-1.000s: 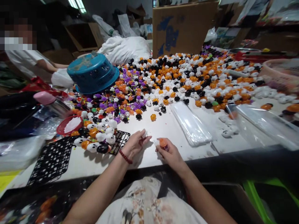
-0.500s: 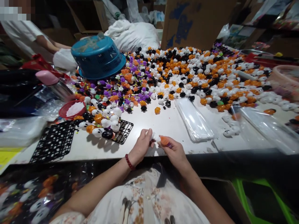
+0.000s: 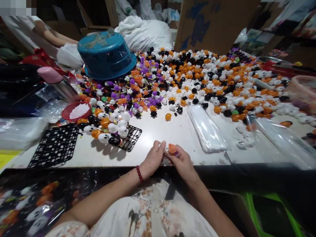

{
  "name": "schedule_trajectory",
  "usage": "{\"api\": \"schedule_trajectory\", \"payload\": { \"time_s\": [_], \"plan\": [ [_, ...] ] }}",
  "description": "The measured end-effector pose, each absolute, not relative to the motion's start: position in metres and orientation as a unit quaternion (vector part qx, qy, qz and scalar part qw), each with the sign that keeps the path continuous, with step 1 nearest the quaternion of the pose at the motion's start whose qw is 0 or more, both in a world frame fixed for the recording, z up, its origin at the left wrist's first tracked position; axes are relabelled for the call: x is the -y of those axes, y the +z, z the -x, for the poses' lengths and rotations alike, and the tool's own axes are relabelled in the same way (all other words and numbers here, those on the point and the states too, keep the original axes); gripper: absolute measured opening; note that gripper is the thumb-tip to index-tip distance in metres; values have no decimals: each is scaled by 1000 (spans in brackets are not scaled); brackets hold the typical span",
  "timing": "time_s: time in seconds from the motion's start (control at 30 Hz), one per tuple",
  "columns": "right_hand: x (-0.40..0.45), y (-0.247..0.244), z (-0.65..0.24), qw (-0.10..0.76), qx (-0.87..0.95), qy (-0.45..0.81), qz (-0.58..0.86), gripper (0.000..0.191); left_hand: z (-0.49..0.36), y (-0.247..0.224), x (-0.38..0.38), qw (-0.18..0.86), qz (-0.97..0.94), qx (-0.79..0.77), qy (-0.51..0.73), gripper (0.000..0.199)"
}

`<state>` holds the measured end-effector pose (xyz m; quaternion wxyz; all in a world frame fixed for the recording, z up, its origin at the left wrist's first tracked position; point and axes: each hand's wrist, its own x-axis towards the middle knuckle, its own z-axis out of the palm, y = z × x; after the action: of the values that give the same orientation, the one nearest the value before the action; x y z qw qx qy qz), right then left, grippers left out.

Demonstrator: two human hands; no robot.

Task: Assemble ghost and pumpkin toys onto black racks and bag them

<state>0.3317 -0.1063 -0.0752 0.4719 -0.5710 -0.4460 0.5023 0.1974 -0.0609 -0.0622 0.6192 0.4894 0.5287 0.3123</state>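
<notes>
My left hand, with a red bead bracelet at the wrist, is closed near the table's front edge, fingertips pinched on a small white piece that is mostly hidden. Close against it, my right hand is closed around a small orange-topped piece with a purple lower part. The hands nearly touch. Left of them, a black grid rack carries a cluster of white, black and orange figures, some with ghost faces. A single orange figure lies on the table beyond my hands.
A large pile of Halloween figures covers the back. An upturned blue basket stands behind left, near a red dish of white powder. Clear plastic sleeves lie to the right. A person's arm shows at far left.
My hands have come closer together, and the white piece in my left fingers is now more hidden. The orange-topped piece remains in my right hand. The camera view has shifted slightly.
</notes>
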Motion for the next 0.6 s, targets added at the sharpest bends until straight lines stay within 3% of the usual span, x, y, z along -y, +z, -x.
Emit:
{"api": "schedule_trajectory", "payload": {
  "time_s": [0.27,0.47,0.6],
  "plan": [
    [93,-70,-330,491,436,538,529,26,-214,-72,47,704,-377,-475,369,51],
    [85,-62,-349,446,434,521,585,26,-214,-69,31,665,-471,-462,351,45],
    [86,-67,-355,409,528,429,608,27,-211,-70,30,574,-541,-517,332,45]
  ]
}}
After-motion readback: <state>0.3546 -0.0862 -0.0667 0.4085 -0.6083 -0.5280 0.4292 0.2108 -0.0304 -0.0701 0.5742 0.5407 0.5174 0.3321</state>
